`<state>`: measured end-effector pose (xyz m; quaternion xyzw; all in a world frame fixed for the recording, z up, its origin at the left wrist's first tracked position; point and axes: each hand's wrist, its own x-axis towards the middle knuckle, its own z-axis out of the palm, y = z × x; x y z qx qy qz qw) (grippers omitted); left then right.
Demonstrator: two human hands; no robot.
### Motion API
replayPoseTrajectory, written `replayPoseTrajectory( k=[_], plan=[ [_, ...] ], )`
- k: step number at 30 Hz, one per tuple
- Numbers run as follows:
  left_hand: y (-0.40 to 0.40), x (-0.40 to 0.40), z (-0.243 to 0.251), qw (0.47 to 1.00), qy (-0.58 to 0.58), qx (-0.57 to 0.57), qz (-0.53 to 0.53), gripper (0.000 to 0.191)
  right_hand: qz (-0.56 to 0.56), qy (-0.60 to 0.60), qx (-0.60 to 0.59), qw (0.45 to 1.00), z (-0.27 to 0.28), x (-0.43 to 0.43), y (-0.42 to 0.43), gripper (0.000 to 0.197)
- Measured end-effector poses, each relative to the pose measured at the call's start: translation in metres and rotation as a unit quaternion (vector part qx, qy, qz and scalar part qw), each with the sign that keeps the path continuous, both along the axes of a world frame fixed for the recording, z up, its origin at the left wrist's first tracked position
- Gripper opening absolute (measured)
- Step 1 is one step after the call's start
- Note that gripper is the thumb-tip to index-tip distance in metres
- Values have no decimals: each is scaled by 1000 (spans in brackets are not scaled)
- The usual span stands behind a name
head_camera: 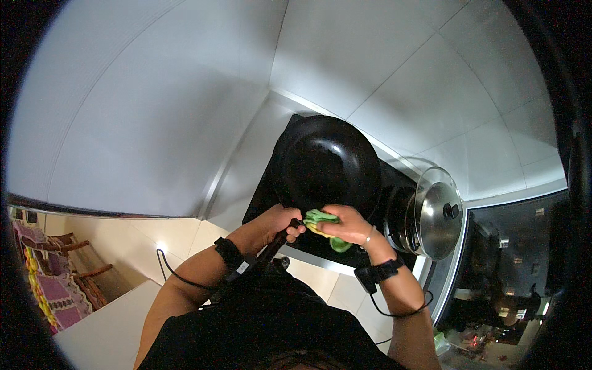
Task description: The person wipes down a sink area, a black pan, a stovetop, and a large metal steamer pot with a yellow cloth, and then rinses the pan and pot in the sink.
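Note:
A black wok (323, 162) rests on the dark stovetop (259, 199) in front of me. My left hand (282, 219) grips the wok's dark handle (275, 243), which points toward my body. In my right hand (347, 224) is a bunched green and yellow cloth (321, 217), held at the wok's near rim beside the handle. A green fold of it hangs below my fingers. My palm hides part of the cloth, and the near rim is partly covered by both hands.
Right of the wok stands a metal pot (402, 222), with a glass lid (439, 215) tilted on its side against it. Pale wall panels (407, 74) rise behind the stove. A dark window (499, 259) is at right, and a wooden chair with purple cushions (55, 277) at far left.

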<state>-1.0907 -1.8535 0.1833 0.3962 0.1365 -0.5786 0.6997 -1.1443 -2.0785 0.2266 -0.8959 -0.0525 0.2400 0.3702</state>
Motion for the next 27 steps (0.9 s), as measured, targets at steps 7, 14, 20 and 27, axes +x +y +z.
replayPoseTrajectory(
  k=[7, 14, 20, 27],
  plan=[
    [13, -2, 18, 999, -32, -33, -1, 17, -320, 24, 272, 907, 34, -64, -31, 15],
    [26, 2, 11, 998, -26, 65, 6, 11, -540, -95, 270, 791, -28, -93, -70, 21],
    [35, -2, 15, 998, 23, 27, 49, 7, -309, -298, -215, 877, -103, -45, -97, 41],
    [40, 3, -4, 999, 24, 27, 1, 15, -296, -218, -276, 888, -197, 18, -153, 69]
  ],
)
